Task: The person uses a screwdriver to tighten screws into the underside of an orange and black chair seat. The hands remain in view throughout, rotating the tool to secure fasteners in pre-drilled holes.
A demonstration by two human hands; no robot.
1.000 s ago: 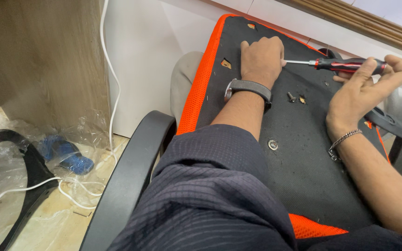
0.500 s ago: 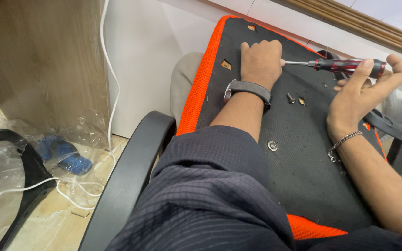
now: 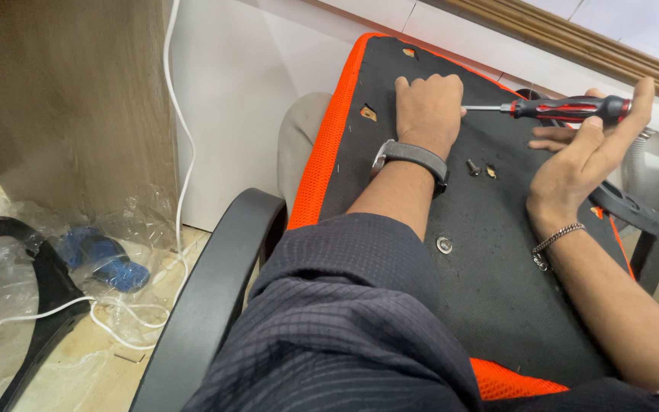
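A black seat base [image 3: 497, 252] with orange trim lies upturned across the person's lap, beside a curved black armrest [image 3: 207, 297]. The left hand [image 3: 429, 111], fingers curled, presses knuckles-up on the base, the screwdriver tip touching it. The right hand [image 3: 585, 156] pinches the red-and-black screwdriver [image 3: 566, 108] handle between thumb and fingers, shaft level. 1 loose bolt [image 3: 473, 166] lies between the hands; 1 washer [image 3: 444, 245] sits nearer the body.
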